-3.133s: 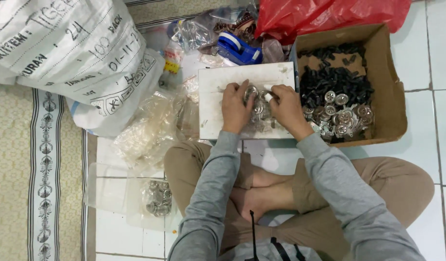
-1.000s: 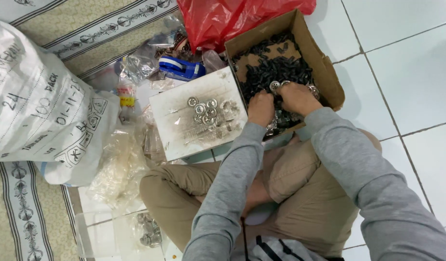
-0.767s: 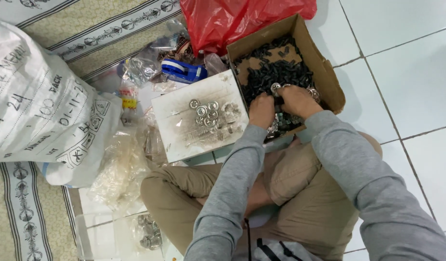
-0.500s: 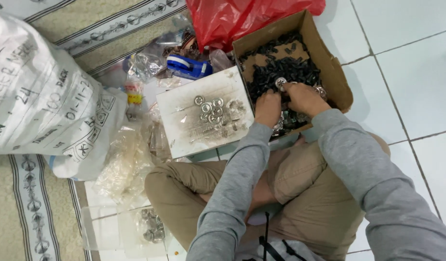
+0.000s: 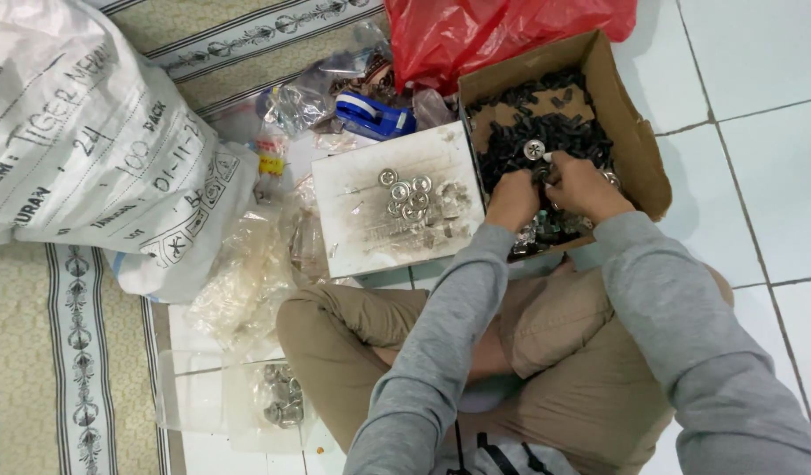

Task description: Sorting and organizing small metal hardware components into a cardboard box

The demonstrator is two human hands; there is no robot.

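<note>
Both hands reach into a cardboard box (image 5: 639, 132) holding several small black parts (image 5: 546, 132) and shiny metal pieces. My left hand (image 5: 513, 199) is curled at the box's near side, fingers down among the parts. My right hand (image 5: 581, 183) sits beside it, fingertips pinched next to a round silver metal disc (image 5: 535, 149). To the left of the box lies a stained white board (image 5: 370, 233) with several silver discs (image 5: 408, 195) gathered on it.
A large white printed sack (image 5: 89, 149) lies at left on a patterned mat (image 5: 36, 352). A red plastic bag (image 5: 485, 31) and a blue tape dispenser (image 5: 370, 114) sit behind the board. Clear plastic bags (image 5: 247, 281) and a clear tub (image 5: 247, 405) with metal pieces lie near my crossed legs.
Three seconds ago both hands worked over the discs on the white board. They have since moved right into the cardboard box, and the view has shifted slightly.
</note>
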